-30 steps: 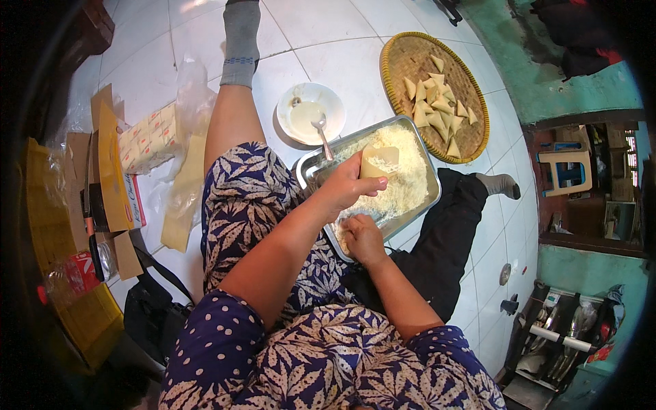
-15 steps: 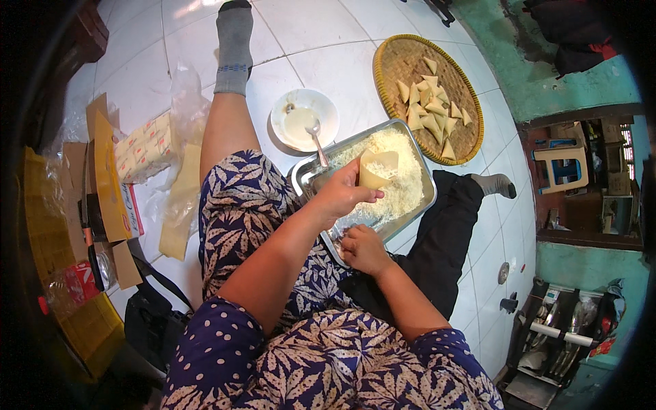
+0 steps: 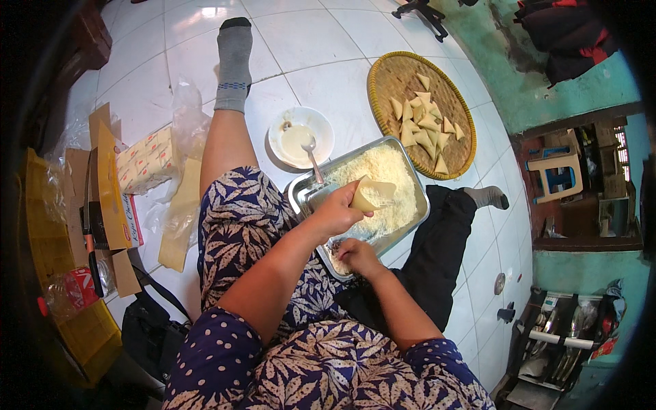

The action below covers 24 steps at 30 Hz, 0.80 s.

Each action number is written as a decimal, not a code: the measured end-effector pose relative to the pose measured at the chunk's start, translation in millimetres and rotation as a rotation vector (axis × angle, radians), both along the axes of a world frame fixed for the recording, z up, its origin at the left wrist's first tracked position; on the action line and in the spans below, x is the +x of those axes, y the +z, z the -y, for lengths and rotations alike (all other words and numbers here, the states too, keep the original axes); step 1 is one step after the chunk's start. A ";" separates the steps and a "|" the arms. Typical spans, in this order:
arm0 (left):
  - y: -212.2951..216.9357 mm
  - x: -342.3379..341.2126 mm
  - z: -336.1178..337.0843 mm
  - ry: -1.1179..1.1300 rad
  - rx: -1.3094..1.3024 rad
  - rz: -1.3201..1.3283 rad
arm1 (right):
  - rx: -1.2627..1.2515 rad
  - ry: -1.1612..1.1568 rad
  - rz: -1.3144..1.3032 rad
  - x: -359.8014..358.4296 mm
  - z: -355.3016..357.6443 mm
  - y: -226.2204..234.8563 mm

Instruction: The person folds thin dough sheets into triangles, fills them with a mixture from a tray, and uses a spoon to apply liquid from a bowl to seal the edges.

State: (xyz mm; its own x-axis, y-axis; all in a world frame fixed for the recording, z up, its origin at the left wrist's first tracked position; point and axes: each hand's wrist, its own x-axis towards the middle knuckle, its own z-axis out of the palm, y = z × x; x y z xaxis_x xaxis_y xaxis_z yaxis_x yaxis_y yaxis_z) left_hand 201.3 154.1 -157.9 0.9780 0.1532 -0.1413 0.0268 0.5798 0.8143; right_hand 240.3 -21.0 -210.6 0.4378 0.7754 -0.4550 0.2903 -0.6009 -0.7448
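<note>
Two hands busy | left hand (image 3: 336, 213) fingers gripped triangle (image 3: 363, 197) over tray (image 3: 298, 196), bowl (image 3: 325, 131) at 11 o'clock | right hand (image 3: 357, 255) fingers curled on tray edge | risk: loose grip could drop triangle into crumbs (image 3: 383, 178)

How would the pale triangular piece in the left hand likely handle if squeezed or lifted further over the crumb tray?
The triangular piece looks soft and light: the left hand pinches it by fingertips alone, so a hard squeeze would probably dent it. Its flat sides suggest it won't roll. Loose crumbs in the metal tray would likely shed when it is lifted.
</note>
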 end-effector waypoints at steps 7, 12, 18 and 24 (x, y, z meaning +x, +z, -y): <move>-15.8 3.1 6.4 -0.070 0.353 -0.094 | 0.441 -0.694 -0.249 53.3 -14.7 109.5; -8.6 0.6 9.1 -0.196 0.364 -0.054 | 0.447 -0.487 -0.033 40.3 -29.8 123.3; -16.1 0.0 10.8 -0.207 0.161 -0.007 | 0.507 -0.451 0.167 29.5 -30.0 122.0; 1.0 -6.9 6.6 -0.322 0.093 0.009 | 0.453 -0.440 -0.194 21.1 -36.4 129.8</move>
